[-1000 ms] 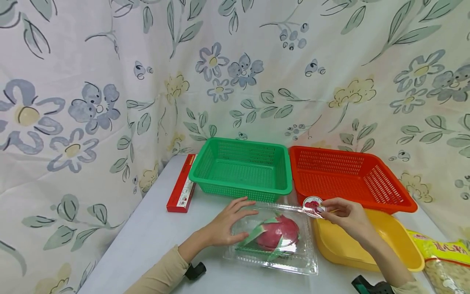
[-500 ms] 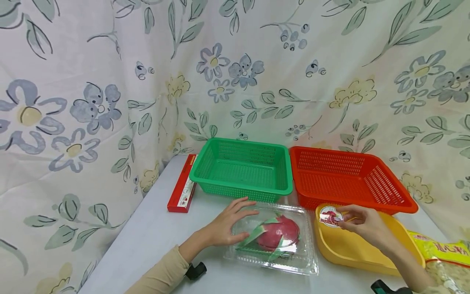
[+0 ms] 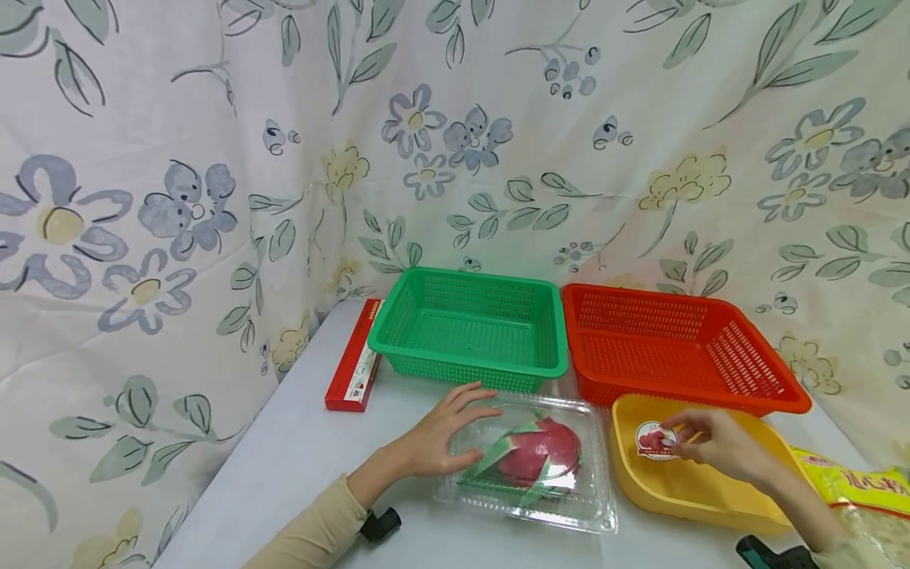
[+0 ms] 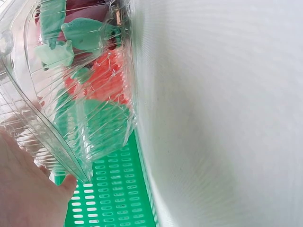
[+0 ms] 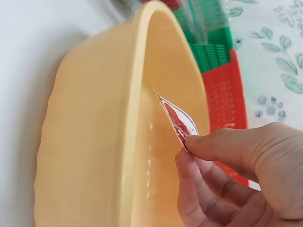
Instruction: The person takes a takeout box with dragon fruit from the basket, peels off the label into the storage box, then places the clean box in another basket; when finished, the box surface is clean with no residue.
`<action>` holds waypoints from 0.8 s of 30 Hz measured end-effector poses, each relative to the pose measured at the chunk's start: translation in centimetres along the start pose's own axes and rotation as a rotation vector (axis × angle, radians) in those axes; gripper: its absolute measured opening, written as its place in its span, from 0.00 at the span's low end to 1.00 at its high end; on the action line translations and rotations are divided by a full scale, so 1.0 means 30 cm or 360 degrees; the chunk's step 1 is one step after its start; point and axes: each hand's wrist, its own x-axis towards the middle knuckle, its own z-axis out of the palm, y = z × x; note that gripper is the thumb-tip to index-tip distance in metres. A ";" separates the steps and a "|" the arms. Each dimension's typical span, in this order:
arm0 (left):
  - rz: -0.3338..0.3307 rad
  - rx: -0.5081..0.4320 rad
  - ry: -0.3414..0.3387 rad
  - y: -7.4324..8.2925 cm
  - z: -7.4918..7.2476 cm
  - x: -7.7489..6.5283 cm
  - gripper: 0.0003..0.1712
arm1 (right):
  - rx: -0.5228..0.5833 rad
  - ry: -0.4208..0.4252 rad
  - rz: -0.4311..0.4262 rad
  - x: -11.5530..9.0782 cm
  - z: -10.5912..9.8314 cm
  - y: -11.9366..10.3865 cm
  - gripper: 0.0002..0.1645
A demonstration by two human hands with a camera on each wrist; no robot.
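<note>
Between the thumb and fingers of my right hand (image 3: 721,446) is pinched a round sticker (image 3: 656,440), white with a red fruit picture. The right wrist view shows the sticker (image 5: 176,118) nearly edge-on, over the inside of the yellow basin (image 3: 629,490). My left hand (image 3: 449,431) rests with spread fingers at the left side of a clear plastic clamshell box (image 3: 597,506). Through its lid shows a red dragon fruit (image 3: 543,450) with green scales. In the left wrist view the thumb lies right at the edge of the box (image 4: 71,156).
A green basket (image 3: 469,367) and a red basket (image 3: 682,387) stand side by side at the back. Left of them lies a long red box (image 3: 348,367). A yellow-topped bag (image 3: 867,490) of pale food sits at the right. A floral curtain (image 3: 455,158) hangs behind.
My right hand has carried the sticker rightward and toward me, from the clamshell box's upper right corner to over the yellow basin. My left hand stays in place.
</note>
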 end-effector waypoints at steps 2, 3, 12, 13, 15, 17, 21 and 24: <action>0.0000 0.0002 0.0003 0.000 0.000 0.000 0.35 | -0.0036 -0.0040 -0.0037 0.007 -0.004 0.018 0.16; 0.0000 0.0007 0.0004 -0.001 0.001 0.001 0.35 | -0.0060 -0.0061 -0.0066 0.010 -0.006 0.028 0.15; -0.0004 0.0006 -0.0001 -0.001 -0.001 -0.001 0.34 | -0.0302 -0.0119 -0.0348 0.040 -0.008 0.086 0.12; -0.0006 0.0008 -0.0002 0.000 -0.002 -0.001 0.34 | -0.0308 -0.0127 -0.0349 0.042 -0.008 0.085 0.12; -0.0007 0.0012 -0.0005 0.001 -0.002 -0.002 0.34 | -0.0318 -0.0147 -0.0327 0.046 -0.008 0.081 0.12; -0.0005 0.0016 -0.0001 0.001 -0.001 -0.002 0.35 | -0.0336 -0.0166 -0.0283 0.050 -0.007 0.073 0.12; -0.0002 0.0018 0.0004 0.001 0.000 -0.002 0.35 | -0.0390 -0.0192 -0.0170 0.059 -0.003 0.057 0.13; -0.0010 0.0020 -0.0005 0.002 -0.002 -0.001 0.35 | -0.0419 -0.0198 -0.0067 0.067 0.005 0.053 0.13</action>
